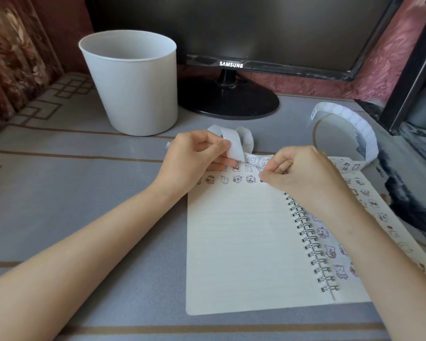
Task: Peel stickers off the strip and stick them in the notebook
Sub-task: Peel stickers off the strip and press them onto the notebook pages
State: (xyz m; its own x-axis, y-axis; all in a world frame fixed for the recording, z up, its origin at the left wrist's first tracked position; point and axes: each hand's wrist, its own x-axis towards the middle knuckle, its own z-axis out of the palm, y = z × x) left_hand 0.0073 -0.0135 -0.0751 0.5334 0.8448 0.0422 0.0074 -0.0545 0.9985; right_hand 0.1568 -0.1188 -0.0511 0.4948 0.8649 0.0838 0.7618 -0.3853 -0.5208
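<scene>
Strip (234,143): a long paper backing ribbon. It curls in loose loops behind the left hand, runs across the top edge of the notebook, and arcs up in a big loop at the right of the desk.
Strip, handling: judged very light, limp and springy. It will curl back unless it is pinned, and a hard tug would likely tear it.
Stickers (236,178): small cartoon animals, with two rows already set along the top of the left page and more on the right page.
Stickers, handling: judged thin and tacky, and easy to crease. They are best lifted by an edge with a fingernail.
Notebook (241,254): lies open and flat on the desk, with a wire binding (310,242). Most of the left page is bare.
Left hand (194,161): thumb and fingers pinch the strip just above the page's top left corner.
Right hand (303,173): fingers curled, with thumb and forefinger tips together at the top rows, just below the strip. Whether a sticker sits between them is too small to tell.
Where to hold: the bare backing close beside the next sticker, so that it bends away.
Bin (133,89): white, upright, behind the left hand.
Monitor (231,33): dark, at the back.
Desk (84,193): grey patterned mat.
</scene>
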